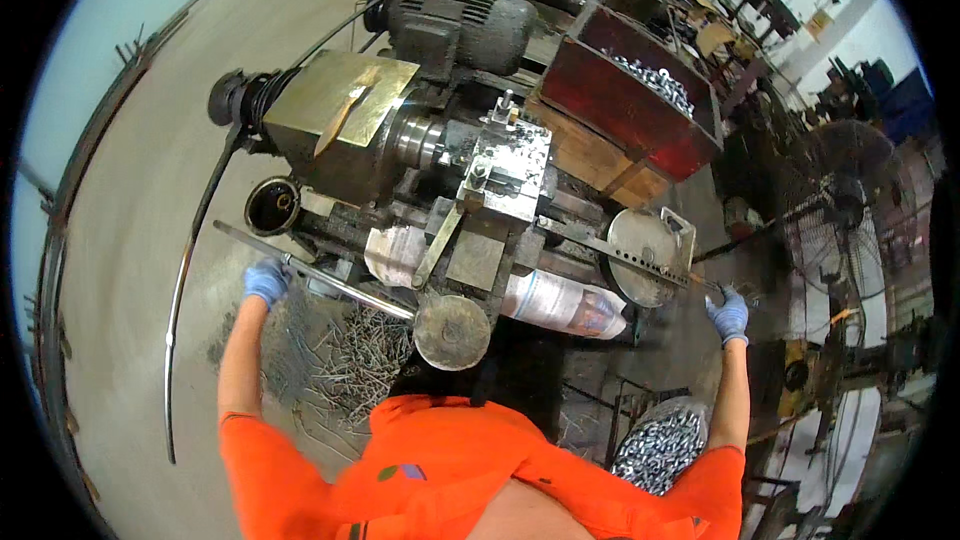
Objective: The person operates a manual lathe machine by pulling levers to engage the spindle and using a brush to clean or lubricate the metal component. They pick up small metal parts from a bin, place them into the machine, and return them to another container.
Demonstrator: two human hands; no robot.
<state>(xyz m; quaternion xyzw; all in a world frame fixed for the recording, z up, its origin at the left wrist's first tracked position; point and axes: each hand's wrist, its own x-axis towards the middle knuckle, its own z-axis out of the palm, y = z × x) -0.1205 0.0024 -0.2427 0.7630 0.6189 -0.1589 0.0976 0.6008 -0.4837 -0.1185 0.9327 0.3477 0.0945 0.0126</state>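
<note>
My left hand (266, 282), in a light blue glove, is curled against a long metal lever rod (350, 290). This rod slants down to a round metal disc (452, 332) close to my body. At the right, my gloved right hand (728, 316) is closed at the end of a flat lever bar (620, 252) with a row of holes. That bar runs from the lathe's bright metal tool block (508, 172) over a round plate (640, 240). Left of the block sits the lathe chuck (418, 143). Whatever is clamped between them is too small to make out.
An electric motor (460, 25) stands behind the lathe. A red bin (630, 90) holds shiny metal parts at the back right. Metal rods (365, 360) lie in a heap below my left arm. Near my right forearm is a bag of metal parts (662, 445). A fan (845, 190) stands right.
</note>
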